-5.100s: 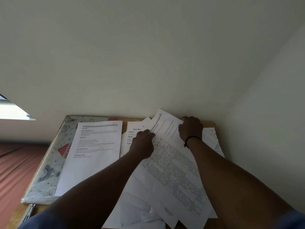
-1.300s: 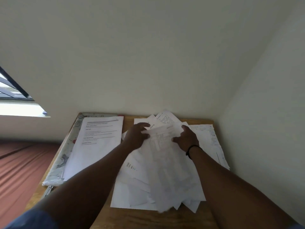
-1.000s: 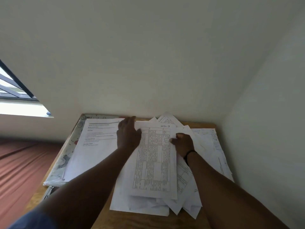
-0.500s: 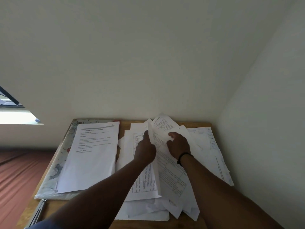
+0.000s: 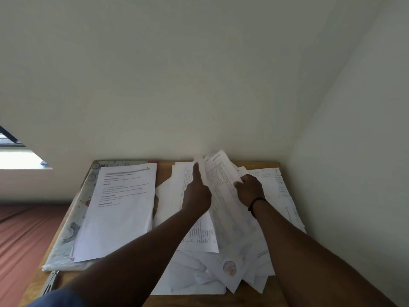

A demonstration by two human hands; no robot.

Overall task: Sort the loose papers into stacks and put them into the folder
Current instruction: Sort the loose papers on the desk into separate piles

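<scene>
Sorting step: leafing through loose papers (image 5: 234, 220) at 3 o'clock of the sorted stack (image 5: 119, 209). Left hand (image 5: 198, 194) forefinger extended under a lifted sheet (image 5: 223, 196); right hand (image 5: 251, 190) pinching it. Next, probably: carrying it to 9 o'clock.

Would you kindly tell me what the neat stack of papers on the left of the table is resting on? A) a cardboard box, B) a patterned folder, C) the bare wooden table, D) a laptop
B: the neat stack lies on a patterned folder, whose printed cover shows along the stack's left and far edges, while the wooden table shows only beyond it.
</scene>
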